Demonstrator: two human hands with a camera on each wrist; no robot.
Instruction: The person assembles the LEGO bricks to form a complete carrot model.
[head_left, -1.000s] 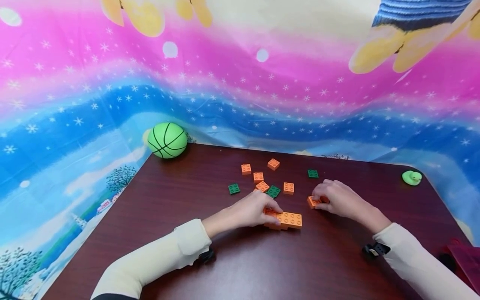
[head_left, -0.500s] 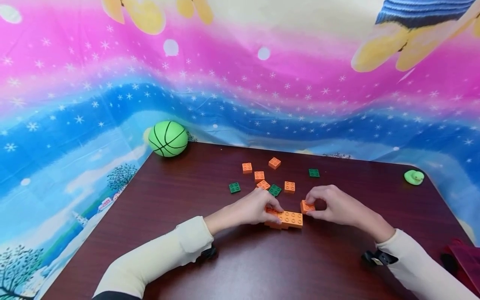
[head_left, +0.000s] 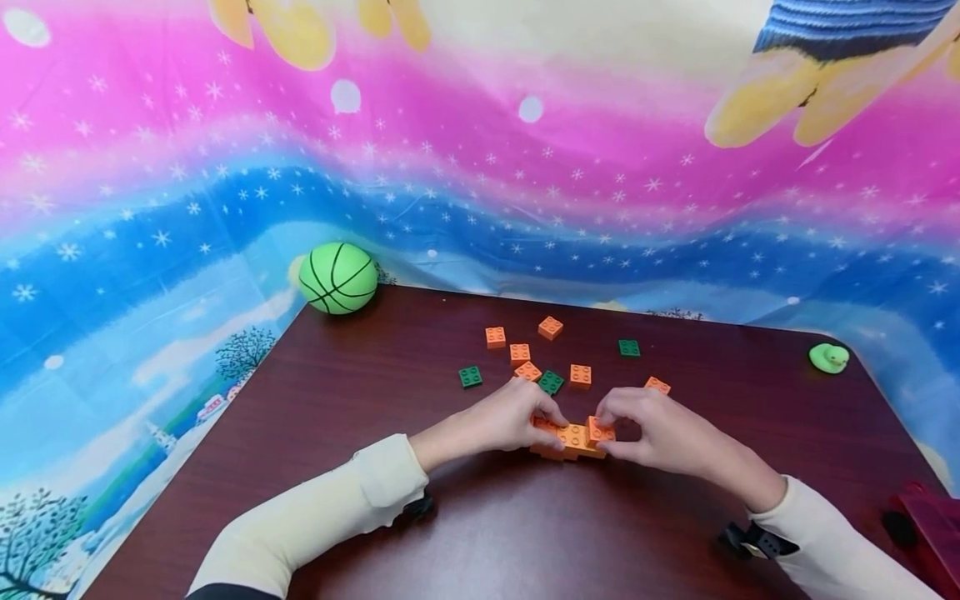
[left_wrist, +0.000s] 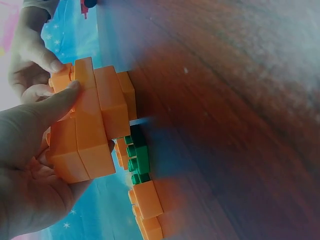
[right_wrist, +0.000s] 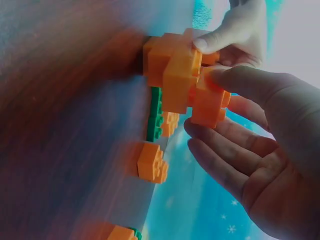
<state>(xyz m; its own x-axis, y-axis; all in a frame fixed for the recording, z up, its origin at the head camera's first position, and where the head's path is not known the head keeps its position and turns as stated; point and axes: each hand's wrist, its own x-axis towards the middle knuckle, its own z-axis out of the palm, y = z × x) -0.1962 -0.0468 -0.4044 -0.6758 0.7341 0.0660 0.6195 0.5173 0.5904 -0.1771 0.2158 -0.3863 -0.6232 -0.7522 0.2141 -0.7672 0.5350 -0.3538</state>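
My left hand (head_left: pixel 517 418) grips the left end of a stacked orange toy brick build (head_left: pixel 573 438) standing on the dark table (head_left: pixel 487 533). The left wrist view shows several layers in this stack (left_wrist: pixel 102 107), the thumb pressed along one side. A small orange building brick (head_left: pixel 601 432) is pinched between the thumb and fingers of my right hand (head_left: pixel 663 429). It sits over the right end of the stack; the right wrist view shows this small brick (right_wrist: pixel 207 97) against the studded top, and I cannot tell whether it is pressed fully down. My fingers hide part of the build.
Behind the hands lie several loose orange bricks (head_left: pixel 581 375) and green bricks (head_left: pixel 469 377). One orange brick (head_left: pixel 657 385) is just beyond the right hand. A green ball (head_left: pixel 338 278) stands at the back left corner, a green toy duck (head_left: pixel 829 358) at the back right.
My right hand has carried the small orange brick leftward from the table onto the stack's right end. Another orange brick has come into view behind that hand. The left hand keeps its hold.
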